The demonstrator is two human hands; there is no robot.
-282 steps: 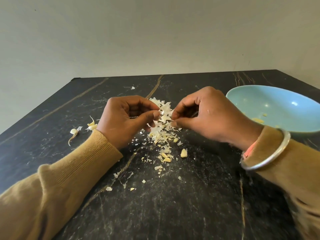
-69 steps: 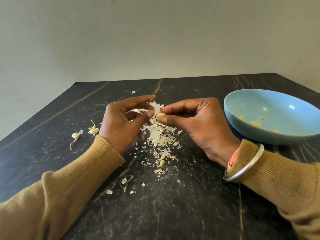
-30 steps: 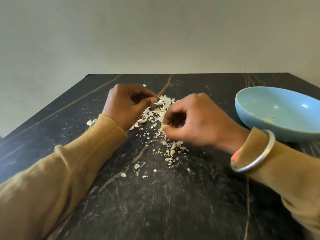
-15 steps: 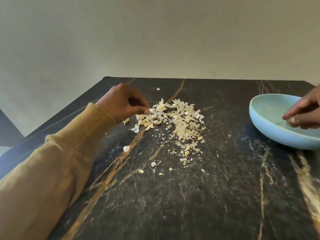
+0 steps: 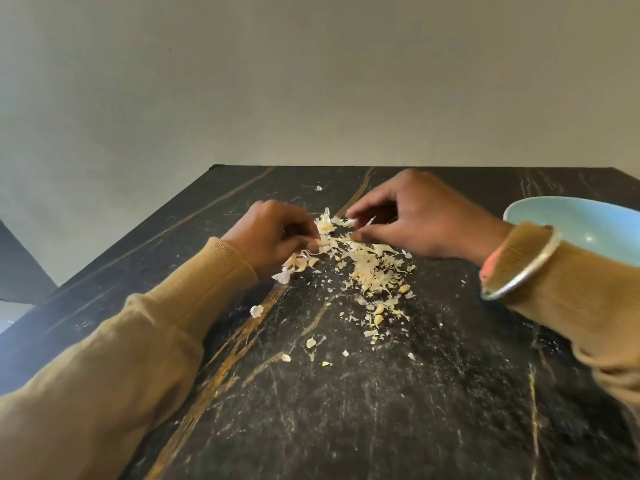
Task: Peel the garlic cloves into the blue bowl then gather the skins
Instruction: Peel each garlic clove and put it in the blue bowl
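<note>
A pile of pale garlic skins lies in the middle of the black table. My left hand sits at the pile's left edge, fingers curled, pinching a small garlic clove. My right hand is at the pile's far right edge with curled fingers, and its thumb and fingertips pinch a thin strip of skin that runs across to the clove. The blue bowl stands at the right, its near side hidden behind my right sleeve and bangle. What is inside the bowl is not visible.
A few unpeeled cloves lie just under my left hand. Loose skin bits are scattered toward the near side, and one flake lies far back. The table's left edge runs diagonally beside my left arm.
My right hand has come back from over the blue bowl to the pile and now meets my left hand. My left hand stayed at the pile's left edge.
</note>
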